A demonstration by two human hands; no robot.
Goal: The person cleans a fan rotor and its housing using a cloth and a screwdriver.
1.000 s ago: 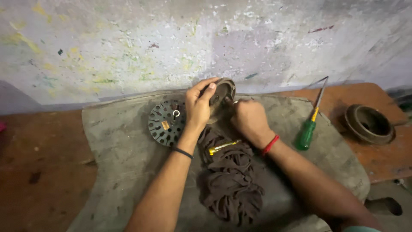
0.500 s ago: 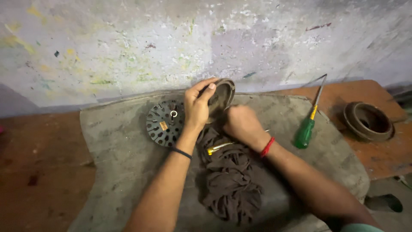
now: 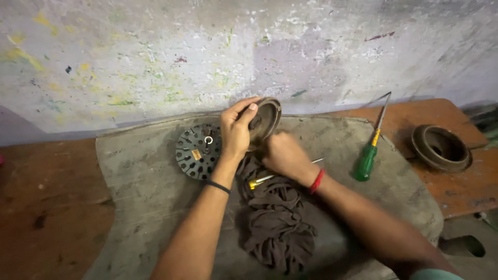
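Note:
My left hand [image 3: 236,129] grips a round brown metal cover [image 3: 265,119], tilted up on its edge. My right hand [image 3: 282,154] is closed against the lower side of that cover; what its fingers hold is hidden. Just left of my left hand lies a dark round slotted motor core [image 3: 196,151] with a small metal ring on top. Under my wrists a crumpled dark brown rag [image 3: 277,220] lies on the mat, with a yellow-handled tool [image 3: 267,179] resting across it.
A grey cloth mat [image 3: 140,192] covers the red-brown wooden bench [image 3: 46,202]. A green-handled screwdriver [image 3: 369,155] lies to the right, and a second round brown cover [image 3: 440,148] sits at the far right. A paint-flecked wall [image 3: 155,62] rises behind.
My right hand has slid lower and leftward under the cover. My left hand keeps its hold on the tilted cover.

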